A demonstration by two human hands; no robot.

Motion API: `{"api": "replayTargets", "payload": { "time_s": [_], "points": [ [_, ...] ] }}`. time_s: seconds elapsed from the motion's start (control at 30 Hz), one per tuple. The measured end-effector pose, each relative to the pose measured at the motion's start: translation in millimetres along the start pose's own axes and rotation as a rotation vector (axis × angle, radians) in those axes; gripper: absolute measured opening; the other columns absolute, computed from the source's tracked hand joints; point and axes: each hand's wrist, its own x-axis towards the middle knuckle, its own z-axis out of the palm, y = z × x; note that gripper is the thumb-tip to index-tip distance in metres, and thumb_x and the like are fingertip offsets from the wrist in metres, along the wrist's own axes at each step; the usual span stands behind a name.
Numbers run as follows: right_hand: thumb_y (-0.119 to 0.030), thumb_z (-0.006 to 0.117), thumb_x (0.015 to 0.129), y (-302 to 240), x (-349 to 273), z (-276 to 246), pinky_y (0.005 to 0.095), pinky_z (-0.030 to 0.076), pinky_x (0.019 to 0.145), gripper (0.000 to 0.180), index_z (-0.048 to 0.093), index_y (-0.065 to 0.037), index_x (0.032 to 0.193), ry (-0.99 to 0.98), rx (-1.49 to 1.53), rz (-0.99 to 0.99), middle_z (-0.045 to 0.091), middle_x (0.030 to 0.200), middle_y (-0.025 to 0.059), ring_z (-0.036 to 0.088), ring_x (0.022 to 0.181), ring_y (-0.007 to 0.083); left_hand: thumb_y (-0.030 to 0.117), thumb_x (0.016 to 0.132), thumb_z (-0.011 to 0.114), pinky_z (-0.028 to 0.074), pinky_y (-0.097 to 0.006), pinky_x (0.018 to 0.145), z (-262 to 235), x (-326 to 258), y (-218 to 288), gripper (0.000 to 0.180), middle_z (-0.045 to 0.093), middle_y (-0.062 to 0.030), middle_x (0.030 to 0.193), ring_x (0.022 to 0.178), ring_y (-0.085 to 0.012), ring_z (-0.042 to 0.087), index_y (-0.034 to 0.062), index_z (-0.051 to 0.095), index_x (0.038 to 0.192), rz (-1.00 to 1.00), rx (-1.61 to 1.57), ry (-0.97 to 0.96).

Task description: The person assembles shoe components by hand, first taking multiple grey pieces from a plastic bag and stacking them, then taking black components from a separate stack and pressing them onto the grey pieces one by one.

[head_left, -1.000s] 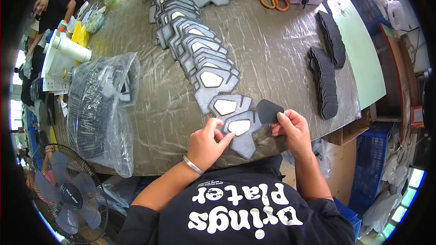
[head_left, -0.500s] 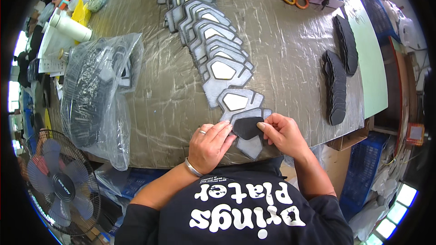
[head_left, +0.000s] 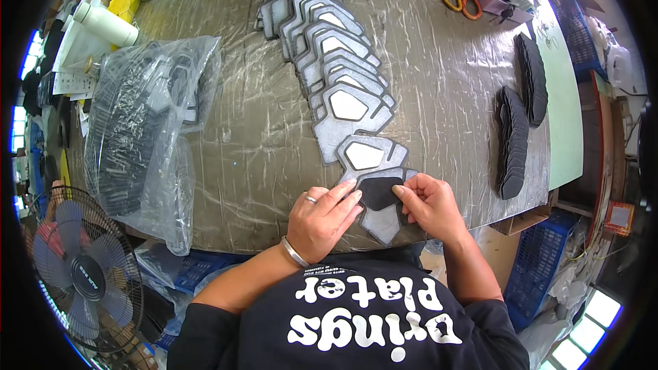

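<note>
A thin black patch [head_left: 382,194] lies over the middle of a grey felt-like piece [head_left: 381,224] with dark outlines, at the table's near edge. My right hand [head_left: 428,205] pinches the patch's right edge between thumb and forefinger. On the patch's left side, my left hand [head_left: 323,214] rests with its fingers stretched out and their tips on the grey piece. Just beyond is another grey piece with a white panel [head_left: 364,155]. A long overlapping row of similar pieces [head_left: 348,105] runs away toward the far side.
Two overlapping rows of black patches [head_left: 513,144] lie at the right. A clear plastic bag of dark pieces [head_left: 140,137] sits at the left, near a white bottle [head_left: 106,22]. Orange-handled scissors [head_left: 461,1] are at the far right. A fan [head_left: 88,275] stands at lower left.
The view has shifted slightly, moving the table's contents in the picture. Both hands stay at the same piece, the right one still pinching the black patch.
</note>
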Motion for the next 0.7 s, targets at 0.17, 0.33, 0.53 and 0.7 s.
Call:
{"api": "replayTargets", "payload": {
  "time_s": [0.17, 0.33, 0.53, 0.7],
  "points": [
    [-0.016, 0.070, 0.090, 4, 0, 3, 0.0241, 0.044, 0.046, 0.024, 0.063, 0.002, 0.077, 0.049, -0.076, -0.049, 0.060, 0.057, 0.0031, 0.055, 0.050, 0.0060, 0.011, 0.074, 0.078, 0.049, -0.031, 0.071, -1, -1, 1, 0.028, 0.069, -0.0030, 0.114, 0.081, -0.0191, 0.058, 0.0061, 0.074, 0.102, 0.104, 0.109, -0.058],
    [-0.016, 0.071, 0.088, 6, 2, 6, 0.0253, 0.044, 0.046, 0.024, 0.064, 0.002, 0.075, 0.081, -0.104, -0.074, 0.061, 0.055, 0.0049, 0.056, 0.048, 0.0073, 0.010, 0.075, 0.076, 0.048, -0.031, 0.070, 1, -3, 1, 0.033, 0.069, -0.0027, 0.114, 0.081, -0.0181, 0.057, 0.0066, 0.073, 0.107, 0.111, 0.138, -0.075],
    [-0.018, 0.072, 0.087, 2, 3, 5, 0.0271, 0.044, 0.046, 0.025, 0.065, 0.002, 0.073, 0.075, -0.100, -0.044, 0.062, 0.055, 0.0067, 0.058, 0.048, 0.0099, 0.009, 0.076, 0.069, 0.045, -0.029, 0.069, 0, 1, 5, 0.035, 0.067, -0.0026, 0.120, 0.082, -0.0163, 0.055, 0.0064, 0.071, 0.110, 0.180, 0.237, -0.132],
    [-0.019, 0.074, 0.084, 3, 4, 5, 0.0292, 0.045, 0.047, 0.026, 0.065, 0.001, 0.071, 0.114, -0.189, -0.081, 0.061, 0.055, 0.0104, 0.060, 0.046, 0.0145, 0.011, 0.081, 0.063, 0.043, -0.028, 0.069, 5, 2, 11, 0.031, 0.064, -0.0032, 0.128, 0.083, -0.0150, 0.054, 0.0054, 0.070, 0.111, 0.219, 0.329, -0.183]
  ]
}}
